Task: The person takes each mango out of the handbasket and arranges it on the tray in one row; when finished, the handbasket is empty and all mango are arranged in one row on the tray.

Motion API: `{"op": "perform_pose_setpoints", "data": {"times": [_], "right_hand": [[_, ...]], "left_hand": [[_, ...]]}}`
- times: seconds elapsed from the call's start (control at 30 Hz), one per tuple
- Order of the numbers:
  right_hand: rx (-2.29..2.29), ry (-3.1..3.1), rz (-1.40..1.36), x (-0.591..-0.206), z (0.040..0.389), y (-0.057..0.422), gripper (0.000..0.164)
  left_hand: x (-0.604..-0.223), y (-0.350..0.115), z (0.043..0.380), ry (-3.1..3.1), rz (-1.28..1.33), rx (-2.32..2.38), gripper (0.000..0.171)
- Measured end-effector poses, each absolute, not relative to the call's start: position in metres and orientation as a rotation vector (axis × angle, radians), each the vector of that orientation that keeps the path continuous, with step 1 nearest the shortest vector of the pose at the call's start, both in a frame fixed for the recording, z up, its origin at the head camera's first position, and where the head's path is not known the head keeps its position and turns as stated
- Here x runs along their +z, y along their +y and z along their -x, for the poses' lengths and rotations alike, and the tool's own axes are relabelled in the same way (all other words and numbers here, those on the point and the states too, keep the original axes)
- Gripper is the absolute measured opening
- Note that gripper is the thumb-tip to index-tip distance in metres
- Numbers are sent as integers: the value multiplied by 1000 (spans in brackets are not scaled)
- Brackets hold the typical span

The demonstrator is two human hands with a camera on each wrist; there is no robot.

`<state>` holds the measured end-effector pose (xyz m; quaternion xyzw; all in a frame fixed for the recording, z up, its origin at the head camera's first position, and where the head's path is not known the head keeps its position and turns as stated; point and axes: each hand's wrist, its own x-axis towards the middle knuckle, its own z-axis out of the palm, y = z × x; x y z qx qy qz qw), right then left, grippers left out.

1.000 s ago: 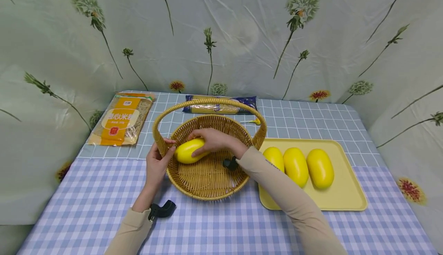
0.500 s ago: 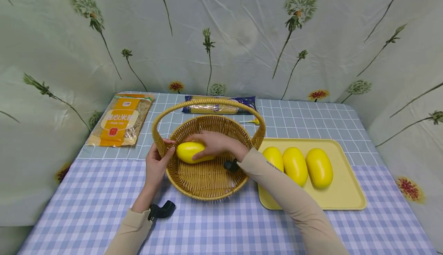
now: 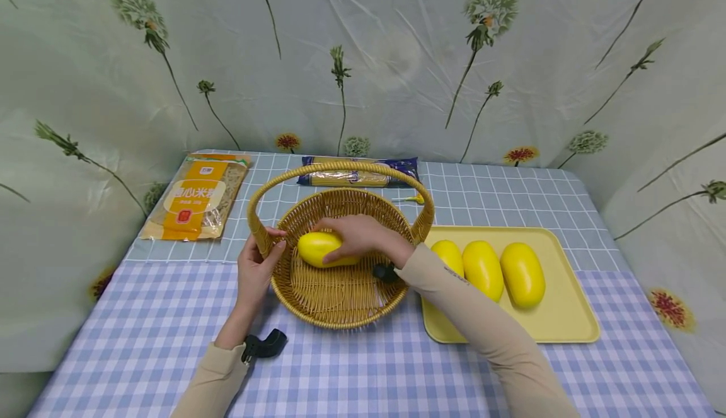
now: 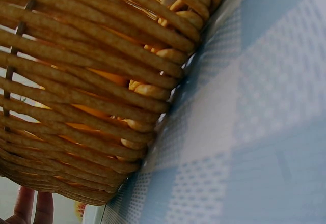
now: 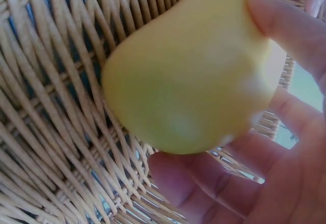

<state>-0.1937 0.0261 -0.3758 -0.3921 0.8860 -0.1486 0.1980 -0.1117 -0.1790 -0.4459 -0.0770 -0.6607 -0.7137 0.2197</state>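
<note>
A round wicker basket (image 3: 331, 301) with a tall arched handle stands mid-table. My left hand (image 3: 255, 273) grips it at the left rim where the handle rises; in the left wrist view the woven wall (image 4: 76, 91) fills most of the picture and two fingertips (image 4: 43, 206) show under its lower edge. Inside the basket lies a smooth yellow mango (image 3: 316, 249), on its side against the back left. My right hand (image 3: 360, 236) holds it from above, thumb on the near side. Close up in the right wrist view, the fingers curve round the mango (image 5: 188, 76) near the wicker.
On the right, a pale yellow tray (image 3: 567, 317) bears three more mangoes (image 3: 522, 275), one partly behind the right sleeve. A noodle bag (image 3: 195, 197) lies back left. Behind the basket are a long pasta packet (image 3: 357, 179) and a small yellow-headed item (image 3: 418, 198).
The mango has shifted a little to the right inside the basket, away from the left rim, with my right hand on it. My left hand stays at the handle's base.
</note>
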Motion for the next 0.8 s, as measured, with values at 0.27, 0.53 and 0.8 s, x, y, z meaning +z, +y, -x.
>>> {"op": "perform_pose_setpoints", "data": {"times": [0.27, 0.53, 0.8], "right_hand": [[-318, 2538, 1082, -372, 190, 30, 63], [-305, 2548, 1089, -368, 184, 35, 66], [-370, 2566, 1088, -360, 180, 41, 64]], "left_hand": [[-427, -172, 104, -1801, 255, -1986, 19], [-427, -172, 103, -1809, 262, -1980, 19], [-425, -172, 102, -1835, 236, -1966, 19]]}}
